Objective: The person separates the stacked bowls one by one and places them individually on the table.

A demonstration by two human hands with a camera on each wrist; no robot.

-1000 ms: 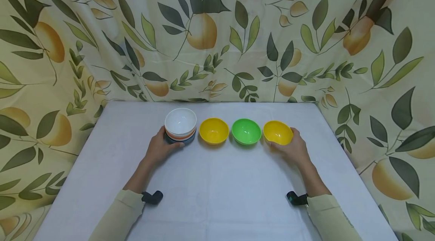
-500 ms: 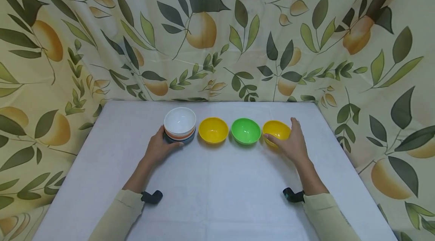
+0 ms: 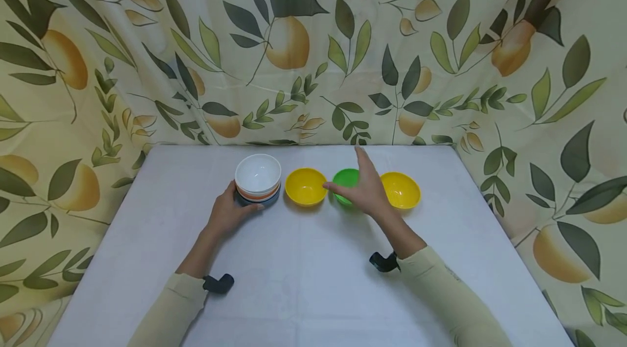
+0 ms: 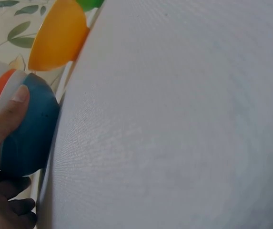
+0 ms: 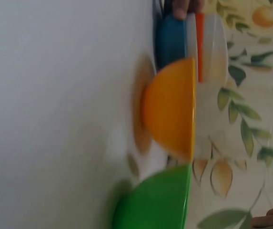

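Observation:
My left hand (image 3: 227, 212) grips a stack of nested bowls (image 3: 258, 174) at the left end of a row, its thumb pressed on the blue bottom bowl (image 4: 37, 126). White and orange bowls sit inside that one, with a white bowl on top. My right hand (image 3: 366, 188) hovers with thumb and fingers spread, holding nothing, and partly covers the green bowl (image 3: 344, 177). Its thumb tip overlaps the rim of the left yellow bowl (image 3: 305, 188) in the head view. Just right of the hand stands another yellow bowl (image 3: 404, 190).
All the bowls stand in a line near the back edge of a white-covered table (image 3: 294, 282). Behind and beside it hangs a curtain (image 3: 313, 91) printed with fruit and leaves. A black wrist camera (image 3: 219, 284) sits at the left cuff.
My right hand has let go of the right yellow bowl and moved left to above the green bowl. My left hand has kept its hold on the stack.

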